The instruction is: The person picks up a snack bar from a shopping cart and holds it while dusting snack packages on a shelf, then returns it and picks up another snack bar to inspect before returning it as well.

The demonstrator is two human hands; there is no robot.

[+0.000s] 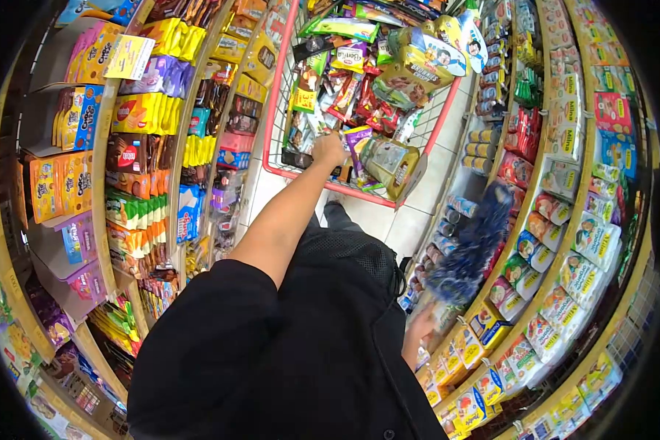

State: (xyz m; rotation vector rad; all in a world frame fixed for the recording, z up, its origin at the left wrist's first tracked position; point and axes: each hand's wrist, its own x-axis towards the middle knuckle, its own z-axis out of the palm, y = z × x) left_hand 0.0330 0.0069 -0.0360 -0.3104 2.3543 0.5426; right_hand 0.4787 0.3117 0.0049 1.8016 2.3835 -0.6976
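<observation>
My left hand (330, 150) reaches over the near end of a shopping cart (280, 73) with a red rim, down among snack packets. Its fingers look closed, but what they grip is hidden. A purple and yellow packet (359, 144) lies just right of that hand, beside a clear and gold package (392, 165). Low on the right, my right hand (421, 326) is wrapped round the handle of a fluffy blue duster (471, 246). The duster is blurred and stands in front of the shelves of cans and packs.
Shelves of biscuit and wafer packs (143, 117) rise close on the left. On the right, shelves hold cans (479, 150), pouches and white packs (565, 315). White floor tiles (427, 202) show around the cart. Large gold packs (418, 66) fill the cart's far right.
</observation>
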